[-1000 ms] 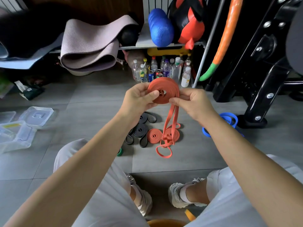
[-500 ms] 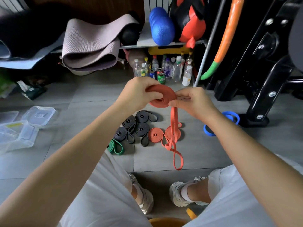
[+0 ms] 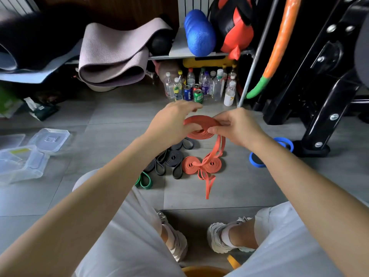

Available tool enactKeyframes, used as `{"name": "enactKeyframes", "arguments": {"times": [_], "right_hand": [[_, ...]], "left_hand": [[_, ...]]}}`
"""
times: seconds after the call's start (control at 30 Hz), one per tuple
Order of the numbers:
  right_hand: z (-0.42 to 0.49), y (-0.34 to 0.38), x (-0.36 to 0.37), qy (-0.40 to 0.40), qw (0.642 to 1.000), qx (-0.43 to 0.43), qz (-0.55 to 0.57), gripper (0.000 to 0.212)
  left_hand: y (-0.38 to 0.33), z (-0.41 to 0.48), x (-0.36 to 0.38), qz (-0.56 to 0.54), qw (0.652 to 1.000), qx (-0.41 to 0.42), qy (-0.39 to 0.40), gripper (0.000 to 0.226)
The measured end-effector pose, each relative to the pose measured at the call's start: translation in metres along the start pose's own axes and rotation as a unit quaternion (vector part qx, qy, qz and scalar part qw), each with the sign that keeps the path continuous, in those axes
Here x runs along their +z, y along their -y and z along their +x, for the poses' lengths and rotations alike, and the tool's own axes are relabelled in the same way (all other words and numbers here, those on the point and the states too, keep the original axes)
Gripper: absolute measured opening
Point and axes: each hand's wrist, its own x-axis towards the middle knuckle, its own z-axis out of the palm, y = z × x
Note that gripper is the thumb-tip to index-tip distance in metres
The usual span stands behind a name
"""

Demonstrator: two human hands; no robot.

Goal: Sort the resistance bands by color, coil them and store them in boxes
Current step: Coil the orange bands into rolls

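Clear boxes [image 3: 20,166] — cut off (left edge).

Coiled bands [image 3: 191,164] on the floor [image 3: 119,116] ahead of the shoes [image 3: 225,238]; boxes [image 3: 26,162] well to their left; bottles [image 3: 199,84] behind, under a shelf [image 3: 177,48] bearing rolled mats [image 3: 113,54].

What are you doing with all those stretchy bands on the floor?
A person is coiling an orange band: the right hand pinches the coil, the left hand rests on it, and a loose tail hangs down. Two orange coils, black bands and a green band lie on the floor. Clear boxes sit to the left.
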Motion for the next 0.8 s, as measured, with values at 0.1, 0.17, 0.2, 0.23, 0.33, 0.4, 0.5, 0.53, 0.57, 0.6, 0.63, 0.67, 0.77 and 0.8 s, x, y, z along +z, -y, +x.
{"name": "enactKeyframes", "arguments": {"times": [0.1, 0.17, 0.2, 0.23, 0.33, 0.4, 0.5, 0.53, 0.57, 0.6, 0.63, 0.67, 0.77, 0.8], "right_hand": [[0.001, 0.008, 0.002, 0.0, 0.997, -0.029, -0.073, 0.024], [0.0, 0.011, 0.002, -0.003, 0.998, -0.027, -0.058, 0.025], [-0.001, 0.011, 0.002, -0.002, 1.0, -0.017, -0.022, 0.025], [-0.002, 0.009, 0.001, -0.001, 1.0, -0.008, 0.015, 0.024], [-0.004, 0.002, -0.002, 0.004, 0.997, 0.004, 0.08, 0.022], [-0.007, -0.003, -0.003, 0.005, 0.99, 0.011, 0.14, 0.022], [-0.009, -0.003, -0.002, -0.007, 0.979, 0.006, 0.205, 0.021], [-0.01, -0.002, -0.001, -0.007, 0.979, 0.0, 0.203, 0.022], [-0.011, -0.002, -0.001, -0.005, 0.981, -0.006, 0.194, 0.022], [-0.011, -0.001, 0.0, -0.001, 0.984, -0.011, 0.18, 0.023], [-0.011, 0.0, 0.0, 0.004, 0.987, -0.015, 0.162, 0.023], [-0.011, 0.0, 0.001, 0.01, 0.989, -0.016, 0.145, 0.024], [-0.008, 0.002, 0.006, 0.038, 0.995, -0.004, 0.088, 0.023], [-0.007, 0.003, 0.007, 0.045, 0.997, 0.0, 0.068, 0.021]], "left_hand": [[-0.011, 0.008, -0.006, 0.123, 0.99, 0.023, 0.067, 0.025], [-0.013, 0.01, -0.01, 0.119, 0.991, 0.014, 0.067, 0.019], [-0.012, 0.011, -0.012, 0.09, 0.994, 0.01, 0.054, 0.018], [-0.01, 0.01, -0.013, 0.052, 0.998, 0.007, 0.04, 0.017], [-0.005, 0.007, -0.015, -0.114, 0.993, -0.032, 0.012, 0.02], [-0.001, 0.003, -0.016, -0.234, 0.97, -0.061, 0.012, 0.023], [0.004, -0.003, -0.015, -0.323, 0.94, -0.108, 0.012, 0.027], [0.005, -0.005, -0.013, -0.334, 0.934, -0.124, 0.016, 0.023], [0.007, -0.007, -0.012, -0.336, 0.932, -0.137, 0.025, 0.018], [0.008, -0.008, -0.012, -0.318, 0.937, -0.14, 0.034, 0.016], [0.009, -0.008, -0.012, -0.277, 0.951, -0.127, 0.045, 0.02], [0.009, -0.007, -0.012, -0.22, 0.969, -0.1, 0.056, 0.025], [0.0, -0.005, -0.014, -0.061, 0.994, -0.032, 0.081, 0.039], [-0.004, -0.004, -0.015, -0.014, 0.996, -0.018, 0.089, 0.038]]}}
